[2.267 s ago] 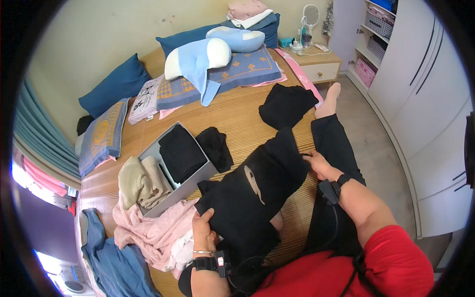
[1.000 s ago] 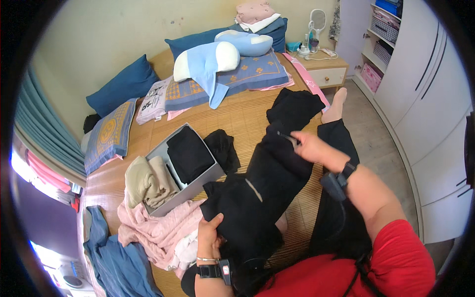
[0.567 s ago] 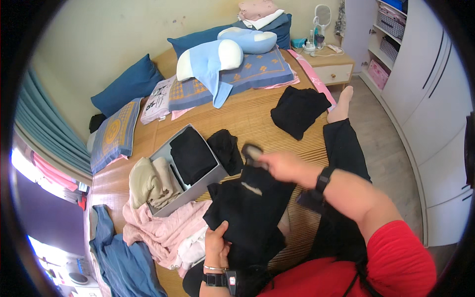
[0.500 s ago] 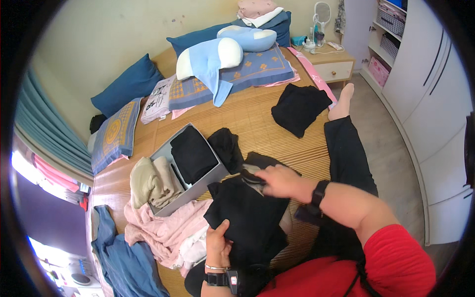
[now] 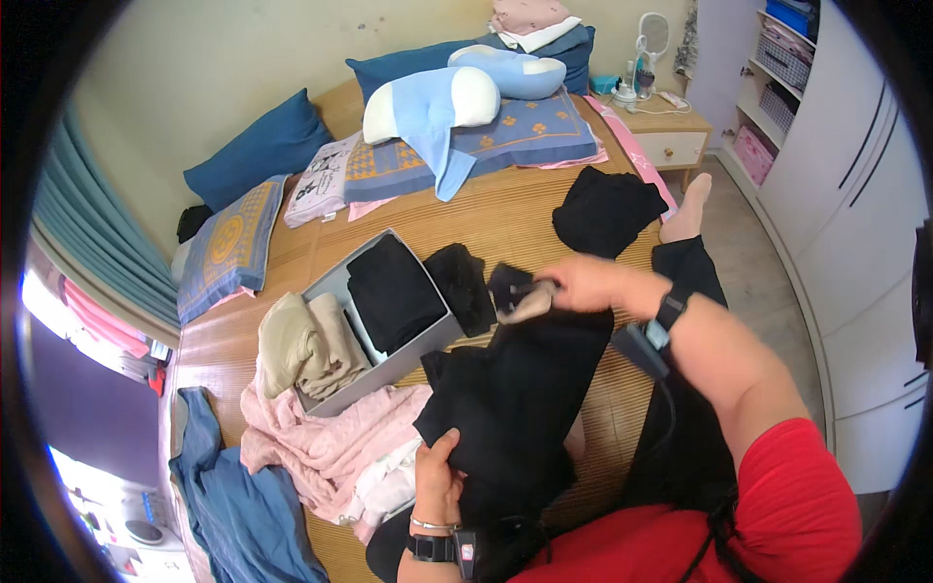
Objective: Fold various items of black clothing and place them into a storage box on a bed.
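Observation:
A black garment (image 5: 525, 389) lies across my lap, partly folded, its exact kind unclear. My left hand (image 5: 439, 481) is closed on its near left edge, thumb on top. At the far end my right hand (image 5: 573, 285), blurred by motion, grips its edge, where a beige and dark grey part (image 5: 530, 299) shows. Just beyond, to the left, a grey open box (image 5: 397, 374) holds folded black clothing (image 5: 394, 296) and rolled beige clothing (image 5: 309, 340). Another black cloth (image 5: 460, 290) lies against the box's right side.
A pink garment (image 5: 335, 437) and blue denim clothing (image 5: 243, 505) lie at the left on the mat-covered bed (image 5: 510, 228). Farther right is a black folded garment (image 5: 607, 209) near my outstretched foot (image 5: 688, 204). Pillows (image 5: 432, 102) line the wall; a nightstand (image 5: 671, 141) stands behind.
My right hand has lifted the far edge of the black garment up and away, so the cloth now stretches farther out. My left hand keeps its hold. The view has shifted slightly.

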The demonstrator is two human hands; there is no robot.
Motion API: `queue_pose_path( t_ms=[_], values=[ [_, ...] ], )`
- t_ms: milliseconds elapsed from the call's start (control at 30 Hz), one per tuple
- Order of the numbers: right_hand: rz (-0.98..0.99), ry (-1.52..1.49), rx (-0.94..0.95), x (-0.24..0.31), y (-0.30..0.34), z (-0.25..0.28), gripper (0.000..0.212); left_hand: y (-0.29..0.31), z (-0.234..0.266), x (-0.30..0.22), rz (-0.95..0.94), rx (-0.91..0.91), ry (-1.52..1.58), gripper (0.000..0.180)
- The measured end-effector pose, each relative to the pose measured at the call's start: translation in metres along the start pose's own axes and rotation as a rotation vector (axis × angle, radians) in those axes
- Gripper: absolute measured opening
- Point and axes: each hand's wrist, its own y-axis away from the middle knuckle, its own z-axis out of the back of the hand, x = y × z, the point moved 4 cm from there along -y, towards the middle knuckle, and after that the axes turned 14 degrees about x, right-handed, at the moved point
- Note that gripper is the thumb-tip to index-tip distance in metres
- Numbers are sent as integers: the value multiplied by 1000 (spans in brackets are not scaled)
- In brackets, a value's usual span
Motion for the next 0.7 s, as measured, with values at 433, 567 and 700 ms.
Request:
queue_pose_path(
  t_ms=[433, 567, 700],
  values=[
    [154, -127, -438, 20, 41, -39, 43, -13, -25, 26, 169, 117, 239, 31],
    [372, -112, -70, 81, 73, -117, 91, -8, -41, 28, 139, 207, 438, 32],
    [357, 84, -93, 103, 87, -133, 100, -4, -48, 30, 83, 178, 471, 31]
  ],
)
